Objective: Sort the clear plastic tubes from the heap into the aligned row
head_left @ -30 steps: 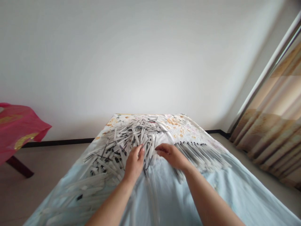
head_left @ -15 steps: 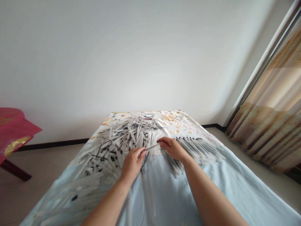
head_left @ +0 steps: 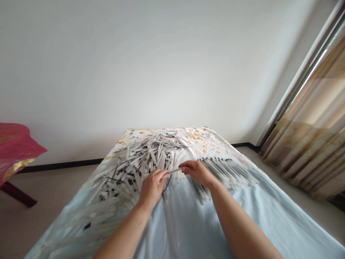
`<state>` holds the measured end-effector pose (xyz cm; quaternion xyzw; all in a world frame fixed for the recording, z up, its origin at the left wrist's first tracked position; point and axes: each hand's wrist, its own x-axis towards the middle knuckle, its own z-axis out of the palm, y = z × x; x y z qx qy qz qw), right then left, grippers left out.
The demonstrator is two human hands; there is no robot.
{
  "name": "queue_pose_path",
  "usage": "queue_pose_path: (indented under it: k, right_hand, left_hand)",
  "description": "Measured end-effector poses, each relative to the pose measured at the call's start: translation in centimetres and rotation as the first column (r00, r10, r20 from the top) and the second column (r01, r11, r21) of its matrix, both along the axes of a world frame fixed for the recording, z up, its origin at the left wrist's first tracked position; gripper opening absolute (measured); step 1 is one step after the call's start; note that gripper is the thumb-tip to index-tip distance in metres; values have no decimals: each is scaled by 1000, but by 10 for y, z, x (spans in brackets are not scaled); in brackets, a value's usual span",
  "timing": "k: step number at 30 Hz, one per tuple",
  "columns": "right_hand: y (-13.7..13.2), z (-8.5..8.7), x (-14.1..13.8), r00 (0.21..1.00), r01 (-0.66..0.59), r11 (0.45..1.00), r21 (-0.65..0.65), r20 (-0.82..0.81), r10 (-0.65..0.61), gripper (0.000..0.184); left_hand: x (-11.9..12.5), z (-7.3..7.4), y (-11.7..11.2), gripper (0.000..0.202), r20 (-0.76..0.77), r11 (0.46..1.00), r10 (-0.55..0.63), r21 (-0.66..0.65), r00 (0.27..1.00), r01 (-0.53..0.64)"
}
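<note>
We pinch a thin rod [head_left: 174,171] between our left hand [head_left: 152,185] and right hand [head_left: 197,172], each grasping an end, with a jumbled heap [head_left: 134,167] beside and beyond the left, a neat row [head_left: 228,172] beside the right.

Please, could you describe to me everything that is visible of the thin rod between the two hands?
The thin rod looks straight, greyish and perhaps plastic, darker toward its left. It is slightly tilted, its right side higher in the picture, and seems raised above the cloth. The left hand and right hand pinch it; fingers hide its ends.
</note>
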<state>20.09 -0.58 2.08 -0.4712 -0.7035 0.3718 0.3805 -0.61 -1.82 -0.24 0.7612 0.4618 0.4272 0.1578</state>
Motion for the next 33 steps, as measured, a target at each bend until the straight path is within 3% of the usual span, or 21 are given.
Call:
queue_pose_path:
  k: [8, 13, 17, 20, 25, 29, 33]
  right_hand:
    - [2, -6, 1, 999, -45, 999, 23, -19, 45, 23]
    - [-3, 0, 2, 994, -101, 994, 34, -33, 102, 22]
    - [-5, 3, 1, 992, -122, 992, 45, -12, 123, 22]
    - [-4, 2, 0, 994, -105, 994, 25, 1, 105, 23]
    - [-1, -2, 0, 995, -91, 996, -22, -33, 90, 25]
    - [0, -3, 0, 994, -85, 995, -45, -66, 82, 28]
    - [-5, 7, 4, 993, -104, 994, -33, 59, 106, 32]
  left_hand:
    - [-2, 2, 3, 21, 106, 980, -66, -178, 992, 84]
    - [-4, 0, 7, 28, 124, 928, -151, -325, 981, 184]
    - [-6, -1, 10, 33, 134, 896, -226, -361, 965, 260]
    - [-7, 2, 10, 31, 59, 926, -177, -327, 983, 186]
    - [-7, 5, 6, 31, -100, 988, -92, -131, 991, 78]
    - [-7, 4, 4, 30, -160, 998, -50, -37, 986, 44]
    - [-7, 4, 4, 28, -195, 998, -49, 16, 980, 53]
